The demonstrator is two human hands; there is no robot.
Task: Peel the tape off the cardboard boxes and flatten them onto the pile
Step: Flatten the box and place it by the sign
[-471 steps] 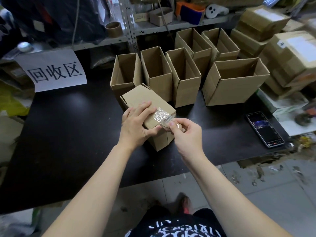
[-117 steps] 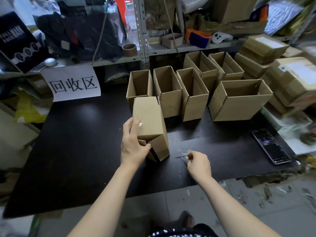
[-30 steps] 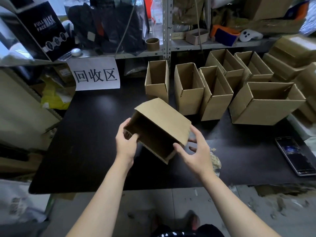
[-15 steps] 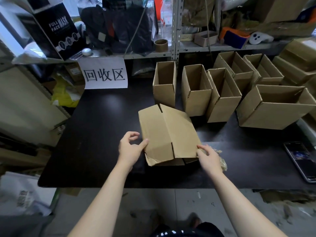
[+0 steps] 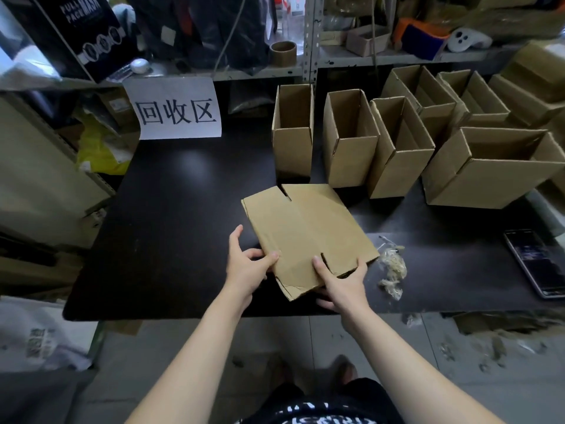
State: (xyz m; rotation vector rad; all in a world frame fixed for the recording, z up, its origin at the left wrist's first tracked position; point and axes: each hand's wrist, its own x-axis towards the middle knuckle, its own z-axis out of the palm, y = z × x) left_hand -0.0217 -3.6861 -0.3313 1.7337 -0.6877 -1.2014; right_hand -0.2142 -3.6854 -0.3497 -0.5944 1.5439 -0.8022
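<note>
left hand (image 5: 247,267) pinches flattened box (image 5: 305,234) at near-left edge, thumb on top | right hand (image 5: 344,281) grips near-right edge, fingers underneath | box at black table (image 5: 183,215) near middle | tape wad (image 5: 393,270) just right | open boxes (image 5: 351,142) behind | phone (image 5: 533,266) far right | sign (image 5: 177,110), shelf (image 5: 382,58) at back

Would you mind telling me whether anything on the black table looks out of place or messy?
A crumpled wad of peeled tape lies loose on the black table, right of the flattened box. It looks like litter among the tidy cardboard. A phone lies near the front right edge.
</note>
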